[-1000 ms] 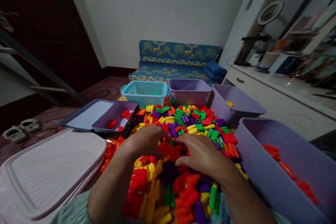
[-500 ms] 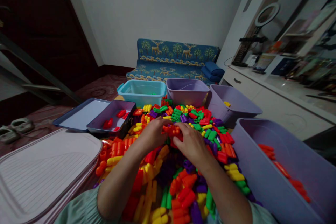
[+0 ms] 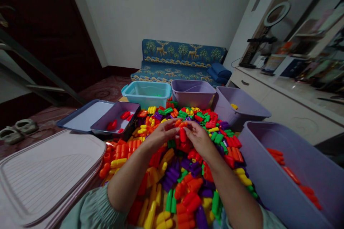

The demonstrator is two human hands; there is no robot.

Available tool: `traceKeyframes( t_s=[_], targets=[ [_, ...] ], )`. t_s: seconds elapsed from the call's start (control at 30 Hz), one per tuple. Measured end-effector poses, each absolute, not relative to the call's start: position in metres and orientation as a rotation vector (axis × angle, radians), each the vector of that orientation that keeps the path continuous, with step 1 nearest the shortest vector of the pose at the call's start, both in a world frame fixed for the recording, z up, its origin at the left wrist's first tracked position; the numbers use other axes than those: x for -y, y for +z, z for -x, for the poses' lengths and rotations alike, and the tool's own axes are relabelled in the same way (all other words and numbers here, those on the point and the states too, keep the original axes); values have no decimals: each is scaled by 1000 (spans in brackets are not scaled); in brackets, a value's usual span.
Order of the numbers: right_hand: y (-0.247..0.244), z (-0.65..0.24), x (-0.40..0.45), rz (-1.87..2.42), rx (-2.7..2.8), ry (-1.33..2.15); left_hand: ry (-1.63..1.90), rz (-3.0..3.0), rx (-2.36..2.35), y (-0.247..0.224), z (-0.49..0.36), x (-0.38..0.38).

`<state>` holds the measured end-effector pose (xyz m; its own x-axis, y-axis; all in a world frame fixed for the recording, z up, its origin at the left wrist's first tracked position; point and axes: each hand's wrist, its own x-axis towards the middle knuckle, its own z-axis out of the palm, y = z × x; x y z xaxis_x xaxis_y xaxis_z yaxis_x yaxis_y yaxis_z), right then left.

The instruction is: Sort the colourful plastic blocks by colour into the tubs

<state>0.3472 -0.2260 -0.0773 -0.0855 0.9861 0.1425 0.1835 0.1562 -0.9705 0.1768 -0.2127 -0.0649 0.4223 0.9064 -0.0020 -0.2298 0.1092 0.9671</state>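
Over the middle of a big pile of plastic pieces (image 3: 172, 175) in red, orange, yellow, green and purple, both hands meet. My left hand (image 3: 164, 132) has its fingers closed on orange-red pieces (image 3: 183, 134). From the other side, my right hand (image 3: 198, 136) grips the same small cluster, thumb against a red piece that points down. The fingertips partly hide how the pieces fit together. More red pieces lie just below the hands.
Behind the pile stand a light blue bin (image 3: 146, 101) and a purple bin (image 3: 193, 97); two more purple bins (image 3: 242, 112) (image 3: 285, 171) line the right. An open shallow box (image 3: 99, 128) and pale lids (image 3: 51, 175) are at left. A patterned sofa (image 3: 177, 61) stands beyond.
The hands have turned the held pieces, and a red piece now points down between them. My right hand's fingers have shifted over the top. The view has moved slightly.
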Motion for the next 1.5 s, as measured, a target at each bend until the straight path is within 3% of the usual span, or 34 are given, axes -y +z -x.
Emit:
traceKeyframes(
  t_s=[0.13, 0.53, 0.8, 1.03, 1.37, 1.5],
  targets=[
    [-73, -342, 229, 1143, 1352, 1221, 942, -1101, -655, -73, -179, 210],
    [-59, -342, 234, 1116, 1182, 1280, 982, -863, -733, -69, -178, 208],
    [-63, -367, 218, 1144, 1073, 952, 1060, -742, -761, -69, -171, 204],
    [-58, -366, 222, 1150, 1137, 979, 1025, -742, -697, -67, -168, 205],
    [-52, -353, 232, 1196, 1275, 983, 1043, -1727, -1056, -57, -164, 212],
    [-49, -348, 238, 1213, 1395, 969, 768, -2144, -1248, -27, -136, 224]
  ],
)
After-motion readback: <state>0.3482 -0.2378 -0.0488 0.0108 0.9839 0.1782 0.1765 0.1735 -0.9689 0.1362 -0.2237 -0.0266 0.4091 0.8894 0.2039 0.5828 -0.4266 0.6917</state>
